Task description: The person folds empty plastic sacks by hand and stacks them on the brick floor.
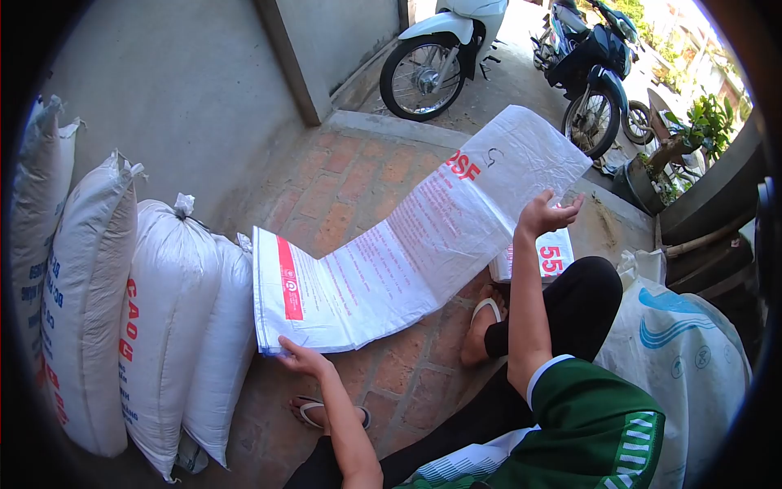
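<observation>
A long white woven sack (407, 253) with red print is stretched out in front of me, its middle sagging in a bend. My left hand (301, 356) is closed on its lower left corner, thumb on top. At the sack's upper right end, my right hand (551, 214) has its fingers apart and palm turned up, beside the sack's edge. Whether it touches the plastic I cannot tell. Below that hand lies a folded white sack (553, 254) with a red "55", partly hidden by my forearm and knee.
Several filled, tied sacks (167, 301) stand against the wall on the left. A large white bag (676, 350) is at my right. Two motorbikes (436, 61) stand beyond the brick floor (350, 187), with a potted plant (652, 175) at the far right.
</observation>
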Motion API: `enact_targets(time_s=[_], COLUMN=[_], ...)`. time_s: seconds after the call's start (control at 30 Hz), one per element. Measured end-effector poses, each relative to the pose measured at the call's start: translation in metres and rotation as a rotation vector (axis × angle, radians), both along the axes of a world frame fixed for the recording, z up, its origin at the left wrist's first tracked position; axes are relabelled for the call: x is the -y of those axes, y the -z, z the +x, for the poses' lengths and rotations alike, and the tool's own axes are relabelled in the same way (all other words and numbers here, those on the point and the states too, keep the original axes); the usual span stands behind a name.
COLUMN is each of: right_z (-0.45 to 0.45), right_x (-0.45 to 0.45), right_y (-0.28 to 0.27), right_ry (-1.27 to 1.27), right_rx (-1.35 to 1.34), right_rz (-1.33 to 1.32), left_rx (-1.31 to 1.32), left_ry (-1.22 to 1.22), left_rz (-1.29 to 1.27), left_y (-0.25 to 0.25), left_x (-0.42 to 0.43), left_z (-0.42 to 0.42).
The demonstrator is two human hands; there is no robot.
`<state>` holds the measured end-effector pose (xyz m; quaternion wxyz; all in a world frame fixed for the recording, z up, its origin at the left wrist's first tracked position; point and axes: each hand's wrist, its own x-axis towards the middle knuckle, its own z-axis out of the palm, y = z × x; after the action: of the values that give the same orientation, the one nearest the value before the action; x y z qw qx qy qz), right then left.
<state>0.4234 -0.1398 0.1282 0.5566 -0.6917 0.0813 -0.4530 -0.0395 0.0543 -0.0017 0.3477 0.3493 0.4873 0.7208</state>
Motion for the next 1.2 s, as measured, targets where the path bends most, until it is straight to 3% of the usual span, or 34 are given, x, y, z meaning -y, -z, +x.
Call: enact_targets(time_s=[0.07,0.1,0.2,0.27,0.37,0.43,0.57,0.6,0.63,0.77,0.9,0.93,1.03,1.13,1.2], right_z=[-0.035,-0.048,-0.082,-0.114,-0.157,-0.188,-0.238,-0.245,-0.25,-0.24,-0.221,-0.217,-0.204,-0.199,-0.197], right_x=[-0.014,-0.018,-0.05,-0.067,-0.073,-0.065,-0.066,-0.067,-0.071,-0.084,-0.09,-0.088,-0.101,-0.088,-0.081], right_y=[-0.032,-0.03,0.024,0.072,0.162,0.198,0.22,0.201,0.192,0.146,0.112,0.102,0.147,0.153,0.156], right_ry=[0.085,-0.103,-0.903,-1.28,-1.564,-1.727,-1.767,-1.799,-1.811,-1.957,-2.028,-2.013,-1.84,-1.671,-1.587], right_rx=[0.096,0.209,-0.156,-0.468,-0.514,-0.566,-0.919,-1.166,-1.239,-1.328,-1.332,-1.321,-0.998,-0.845,-0.811], right_rz=[-0.117,-0.143,0.058,-0.144,-0.65,-0.723,-0.329,-0.066,0.031,0.085,0.133,0.123,-0.329,-0.541,-0.592], left_rx=[0.051,0.039,0.008,-0.003,-0.021,-0.047,-0.335,-0.389,-0.42,-0.447,-0.722,-0.722,-0.711,-0.607,-0.753], left_ry=[-0.078,-0.102,-0.145,-0.179,-0.225,-0.22,0.076,0.138,0.2,0.44,0.64,0.741,1.063,1.009,0.804], left_rz=[-0.09,-0.16,-0.289,-0.323,-0.311,-0.258,0.082,0.118,0.149,0.268,0.328,0.34,0.266,0.063,-0.169], left_y=[0.003,0.014,0.041,0.046,0.04,0.022,0.012,0.0,-0.007,-0.023,-0.024,-0.027,-0.025,0.023,0.055], left_x=[-0.003,-0.002,0.005,0.01,0.019,0.027,0.033,0.035,0.038,0.055,0.075,0.08,0.086,0.078,0.073], left_z=[-0.004,-0.008,-0.009,-0.009,-0.002,-0.001,-0.013,-0.007,0.001,0.036,0.058,0.066,0.073,0.066,0.053])
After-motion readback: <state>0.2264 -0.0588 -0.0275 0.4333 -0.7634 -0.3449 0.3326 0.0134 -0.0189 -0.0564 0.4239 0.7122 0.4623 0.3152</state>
